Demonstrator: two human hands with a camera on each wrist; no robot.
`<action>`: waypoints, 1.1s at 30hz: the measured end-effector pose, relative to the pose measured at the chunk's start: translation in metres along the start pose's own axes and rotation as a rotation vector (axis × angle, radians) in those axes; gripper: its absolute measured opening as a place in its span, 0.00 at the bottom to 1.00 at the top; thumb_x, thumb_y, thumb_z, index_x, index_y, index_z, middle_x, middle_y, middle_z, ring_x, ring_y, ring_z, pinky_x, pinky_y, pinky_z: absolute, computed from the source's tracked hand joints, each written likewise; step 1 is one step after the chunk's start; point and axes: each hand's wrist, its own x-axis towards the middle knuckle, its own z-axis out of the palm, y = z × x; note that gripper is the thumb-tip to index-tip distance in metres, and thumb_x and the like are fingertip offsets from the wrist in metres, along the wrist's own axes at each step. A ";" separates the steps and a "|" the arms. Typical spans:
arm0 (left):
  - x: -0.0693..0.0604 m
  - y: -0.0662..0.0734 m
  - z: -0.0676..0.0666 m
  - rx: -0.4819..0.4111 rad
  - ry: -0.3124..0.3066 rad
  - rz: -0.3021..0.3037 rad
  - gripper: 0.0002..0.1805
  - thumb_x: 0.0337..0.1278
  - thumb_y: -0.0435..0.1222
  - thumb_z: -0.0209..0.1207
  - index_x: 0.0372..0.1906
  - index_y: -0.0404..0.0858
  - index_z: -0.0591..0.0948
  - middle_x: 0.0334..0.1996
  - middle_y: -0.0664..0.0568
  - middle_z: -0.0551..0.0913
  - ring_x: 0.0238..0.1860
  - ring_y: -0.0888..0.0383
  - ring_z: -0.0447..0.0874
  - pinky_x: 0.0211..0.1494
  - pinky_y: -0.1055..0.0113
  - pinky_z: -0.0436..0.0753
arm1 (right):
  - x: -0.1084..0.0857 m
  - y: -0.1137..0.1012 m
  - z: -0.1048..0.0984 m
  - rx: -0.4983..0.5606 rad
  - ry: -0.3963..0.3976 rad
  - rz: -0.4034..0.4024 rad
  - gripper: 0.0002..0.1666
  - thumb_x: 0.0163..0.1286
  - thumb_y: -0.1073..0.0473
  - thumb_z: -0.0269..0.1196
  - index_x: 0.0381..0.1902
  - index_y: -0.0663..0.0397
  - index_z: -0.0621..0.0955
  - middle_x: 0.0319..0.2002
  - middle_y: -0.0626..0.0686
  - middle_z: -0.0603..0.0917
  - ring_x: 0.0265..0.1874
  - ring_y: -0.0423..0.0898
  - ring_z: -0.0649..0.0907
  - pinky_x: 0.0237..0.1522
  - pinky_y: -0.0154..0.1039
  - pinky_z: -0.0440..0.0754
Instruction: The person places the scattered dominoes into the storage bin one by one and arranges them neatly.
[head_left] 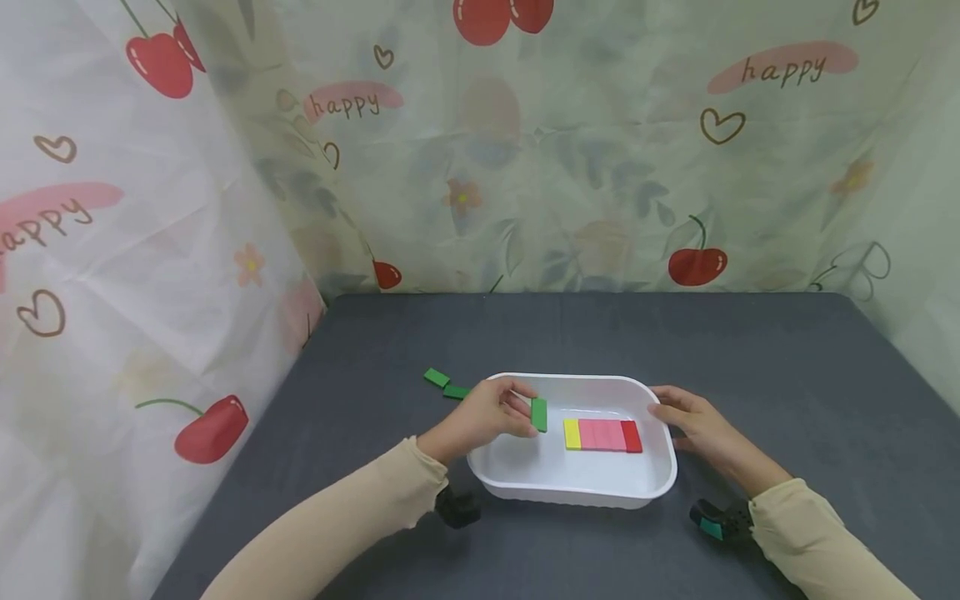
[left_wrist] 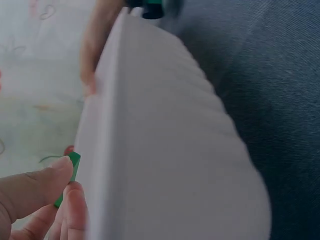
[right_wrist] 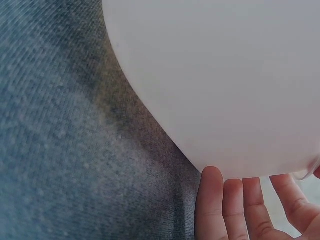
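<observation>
My left hand (head_left: 491, 418) pinches a small green rectangular tile (head_left: 538, 414) between thumb and fingers, above the left part of a white plastic tray (head_left: 570, 497). In the left wrist view the green tile (left_wrist: 75, 160) shows beside the tray's outer wall (left_wrist: 165, 135). My right hand (head_left: 701, 429) grips the tray's right end, thumb over the rim and fingers against the outside wall, as the right wrist view shows fingers (right_wrist: 210, 200) there. Inside the tray lies a row of flat tiles: a yellow tile (head_left: 572, 434), pink tiles (head_left: 602, 435) and a red tile (head_left: 632, 436).
Two more green tiles lie on the dark table (head_left: 600, 333) left of the tray: one green tile (head_left: 437, 377) farther out, another green tile (head_left: 455, 392) partly behind my left hand. A printed curtain (head_left: 570, 183) hangs behind the table and along its sides.
</observation>
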 end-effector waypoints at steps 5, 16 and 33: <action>0.010 -0.009 0.013 0.029 -0.021 -0.006 0.25 0.39 0.25 0.73 0.48 0.37 0.79 0.33 0.49 0.82 0.32 0.58 0.82 0.38 0.67 0.81 | 0.000 0.000 0.000 0.003 0.000 -0.001 0.37 0.73 0.44 0.54 0.70 0.61 0.62 0.66 0.67 0.67 0.64 0.67 0.68 0.55 0.63 0.74; 0.021 -0.014 0.031 0.158 -0.005 -0.069 0.23 0.37 0.26 0.74 0.43 0.39 0.80 0.27 0.52 0.81 0.29 0.60 0.80 0.34 0.70 0.79 | 0.000 0.000 -0.001 0.013 -0.007 -0.009 0.35 0.74 0.47 0.53 0.69 0.62 0.62 0.65 0.68 0.68 0.64 0.66 0.69 0.54 0.61 0.76; 0.022 -0.014 0.036 0.215 0.015 -0.087 0.22 0.36 0.21 0.72 0.41 0.35 0.79 0.26 0.51 0.80 0.27 0.59 0.78 0.31 0.70 0.77 | 0.001 -0.001 -0.003 0.008 -0.015 -0.007 0.33 0.75 0.48 0.53 0.69 0.62 0.63 0.65 0.68 0.68 0.64 0.66 0.68 0.54 0.61 0.76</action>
